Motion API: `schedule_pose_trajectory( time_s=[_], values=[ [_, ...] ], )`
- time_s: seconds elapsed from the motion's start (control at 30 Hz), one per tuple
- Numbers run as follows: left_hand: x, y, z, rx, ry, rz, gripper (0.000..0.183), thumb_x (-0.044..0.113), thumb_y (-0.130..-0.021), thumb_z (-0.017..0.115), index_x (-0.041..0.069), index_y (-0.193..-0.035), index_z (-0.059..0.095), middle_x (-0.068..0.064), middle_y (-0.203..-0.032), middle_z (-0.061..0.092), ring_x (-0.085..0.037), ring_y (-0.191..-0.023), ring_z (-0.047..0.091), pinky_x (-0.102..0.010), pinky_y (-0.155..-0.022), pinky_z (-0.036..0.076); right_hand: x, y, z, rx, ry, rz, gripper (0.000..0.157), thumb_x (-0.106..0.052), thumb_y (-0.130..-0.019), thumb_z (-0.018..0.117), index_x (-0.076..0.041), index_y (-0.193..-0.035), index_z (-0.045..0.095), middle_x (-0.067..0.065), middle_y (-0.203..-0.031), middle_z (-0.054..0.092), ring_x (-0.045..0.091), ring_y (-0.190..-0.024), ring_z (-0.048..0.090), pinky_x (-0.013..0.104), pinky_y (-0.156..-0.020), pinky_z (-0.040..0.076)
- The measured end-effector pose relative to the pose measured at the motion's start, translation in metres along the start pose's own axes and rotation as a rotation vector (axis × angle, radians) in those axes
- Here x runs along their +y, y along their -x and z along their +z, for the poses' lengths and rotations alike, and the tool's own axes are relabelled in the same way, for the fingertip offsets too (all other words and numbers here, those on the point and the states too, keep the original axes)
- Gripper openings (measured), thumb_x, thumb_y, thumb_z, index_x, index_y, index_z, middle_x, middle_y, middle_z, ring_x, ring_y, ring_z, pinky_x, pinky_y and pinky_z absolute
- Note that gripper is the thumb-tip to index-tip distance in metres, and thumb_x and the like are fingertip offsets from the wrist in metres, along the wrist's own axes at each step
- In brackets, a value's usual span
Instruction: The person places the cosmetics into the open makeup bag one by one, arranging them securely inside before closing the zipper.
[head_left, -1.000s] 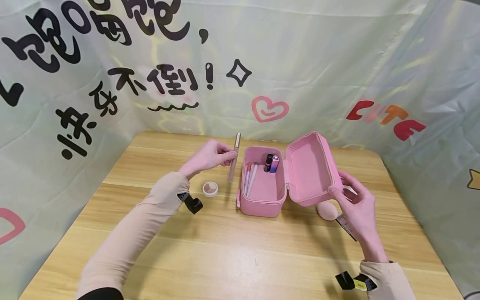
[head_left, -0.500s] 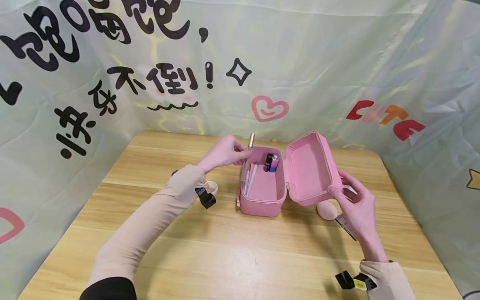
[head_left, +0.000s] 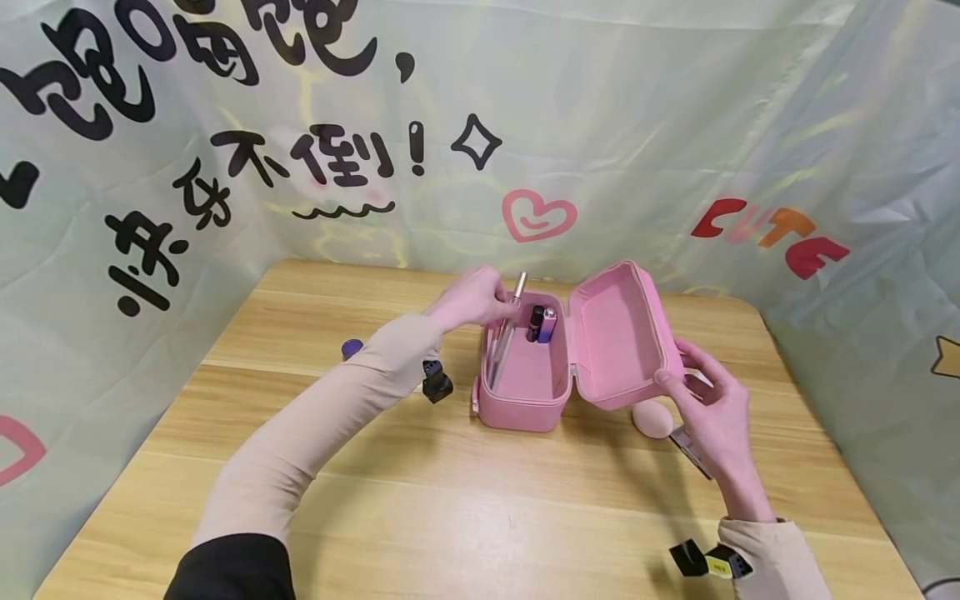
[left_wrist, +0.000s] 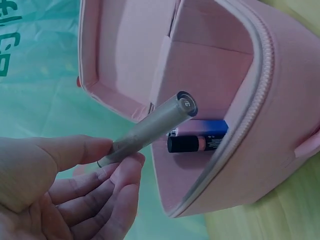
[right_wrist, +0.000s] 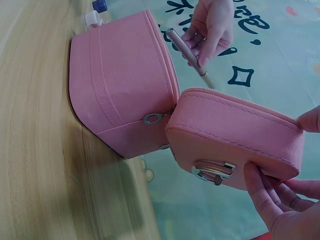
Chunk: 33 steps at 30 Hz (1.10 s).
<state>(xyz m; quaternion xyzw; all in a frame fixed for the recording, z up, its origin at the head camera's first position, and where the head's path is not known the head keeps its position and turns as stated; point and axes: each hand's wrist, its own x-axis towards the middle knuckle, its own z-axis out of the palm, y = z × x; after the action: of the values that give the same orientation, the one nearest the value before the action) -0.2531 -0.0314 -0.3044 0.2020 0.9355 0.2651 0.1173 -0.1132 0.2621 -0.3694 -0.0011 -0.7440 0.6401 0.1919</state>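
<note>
An open pink makeup case (head_left: 525,414) stands on the table. My left hand (head_left: 474,298) pinches a slim lip gloss tube (left_wrist: 155,125) between thumb and fingers, holding it tilted over the case's opening. Its metallic cap points up and away in the head view. My right hand (head_left: 712,408) grips the free edge of the raised lid (head_left: 618,342), thumb on the rim and fingers beneath. Inside the case, a black tube (head_left: 536,323) and a purple-blue tube (head_left: 548,326) lean at the far right corner. Slim pencil-like sticks lie along the left wall, partly hidden.
Near the right hand lie a pale round puff (head_left: 652,419) and a flat palette (head_left: 692,452). Left of the case is a small blue round item (head_left: 351,348); the left sleeve mostly covers a small white pot. A printed cloth (head_left: 637,125) hangs behind the table.
My left hand has moved right with the lip gloss tube, from beside the case to over its opening. The right hand and lid have stayed in place.
</note>
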Motion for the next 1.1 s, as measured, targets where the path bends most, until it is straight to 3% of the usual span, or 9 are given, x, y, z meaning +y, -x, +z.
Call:
schedule_pose_trajectory(
  time_s=[0.1,0.2,0.33,0.53,0.7,0.77,0.83,0.97,1.1],
  values=[
    [0.003,-0.006,0.002,-0.003,-0.015,-0.005,0.029,0.025,-0.095,0.068,0.011,-0.07,0.074,-0.006,-0.069,0.073,-0.007,-0.051,0.053,-0.018,-0.051,0.038,0.0,0.0,0.0,-0.003,0.0,0.001,0.043,0.007,-0.088,0.067,0.003,-0.131,0.062,-0.006,-0.099,0.065,-0.001,-0.078,0.069,0.01,-0.071,0.055],
    [0.005,-0.014,0.005,-0.001,-0.044,-0.009,0.039,0.023,-0.095,0.066,0.015,-0.057,0.061,0.004,-0.051,0.056,-0.005,-0.044,0.04,-0.018,-0.047,0.031,0.001,0.0,0.0,-0.005,-0.013,0.003,0.043,0.007,-0.088,0.067,0.002,-0.131,0.062,-0.006,-0.099,0.065,0.0,-0.079,0.069,0.01,-0.071,0.055],
    [0.01,-0.023,0.01,-0.009,-0.076,-0.029,0.043,0.019,-0.095,0.066,0.017,-0.057,0.046,0.009,-0.047,0.041,-0.005,-0.042,0.035,-0.019,-0.045,0.03,0.001,0.0,-0.001,-0.005,-0.027,0.006,0.043,0.007,-0.088,0.067,0.001,-0.13,0.062,-0.006,-0.1,0.065,0.0,-0.079,0.069,0.01,-0.071,0.054],
    [0.02,-0.031,0.019,-0.018,-0.159,-0.034,0.027,0.011,-0.09,0.068,0.014,-0.069,0.052,0.006,-0.054,0.052,-0.009,-0.048,0.051,-0.018,-0.048,0.041,0.001,0.001,-0.001,-0.007,-0.005,0.011,0.043,0.006,-0.089,0.067,0.002,-0.132,0.061,-0.006,-0.099,0.064,-0.001,-0.079,0.069,0.01,-0.071,0.055],
    [0.025,-0.037,0.032,-0.093,-0.192,-0.118,0.011,0.01,-0.091,0.067,0.008,-0.081,0.064,0.002,-0.054,0.06,-0.009,-0.042,0.055,-0.018,-0.041,0.044,0.001,0.001,-0.001,-0.008,-0.015,0.022,0.044,0.005,-0.089,0.067,0.001,-0.132,0.061,-0.006,-0.1,0.064,0.0,-0.08,0.069,0.01,-0.07,0.055],
    [0.027,-0.039,0.037,-0.119,-0.19,-0.156,0.004,0.009,-0.09,0.067,0.006,-0.092,0.067,-0.003,-0.062,0.067,-0.009,-0.04,0.056,-0.019,-0.039,0.045,0.001,0.001,-0.001,-0.008,-0.015,0.023,0.044,0.005,-0.089,0.067,0.001,-0.133,0.061,-0.006,-0.1,0.064,0.0,-0.08,0.069,0.01,-0.071,0.055],
    [0.029,-0.041,0.04,-0.136,-0.196,-0.188,0.017,0.008,-0.089,0.068,0.005,-0.106,0.067,-0.009,-0.084,0.074,-0.009,-0.039,0.055,-0.02,-0.04,0.045,0.001,0.001,-0.001,-0.009,-0.019,0.026,0.045,0.005,-0.089,0.067,0.001,-0.133,0.061,-0.005,-0.101,0.064,0.0,-0.08,0.069,0.01,-0.071,0.055],
    [0.032,-0.045,0.044,-0.139,-0.217,-0.219,0.033,0.005,-0.086,0.07,0.007,-0.119,0.065,-0.017,-0.125,0.068,-0.009,-0.047,0.056,-0.021,-0.048,0.05,0.001,0.001,-0.001,-0.006,-0.026,0.022,0.045,0.006,-0.088,0.067,0.002,-0.133,0.061,-0.005,-0.101,0.064,0.0,-0.08,0.069,0.01,-0.071,0.055],
    [0.035,-0.043,0.043,-0.107,-0.27,-0.199,0.03,0.003,-0.082,0.072,0.008,-0.112,0.068,-0.011,-0.124,0.066,-0.016,-0.078,0.057,-0.024,-0.064,0.049,0.001,0.0,-0.001,-0.004,-0.041,0.013,0.044,0.008,-0.088,0.067,0.002,-0.131,0.062,-0.005,-0.099,0.065,0.0,-0.079,0.069,0.011,-0.07,0.055]
  ],
)
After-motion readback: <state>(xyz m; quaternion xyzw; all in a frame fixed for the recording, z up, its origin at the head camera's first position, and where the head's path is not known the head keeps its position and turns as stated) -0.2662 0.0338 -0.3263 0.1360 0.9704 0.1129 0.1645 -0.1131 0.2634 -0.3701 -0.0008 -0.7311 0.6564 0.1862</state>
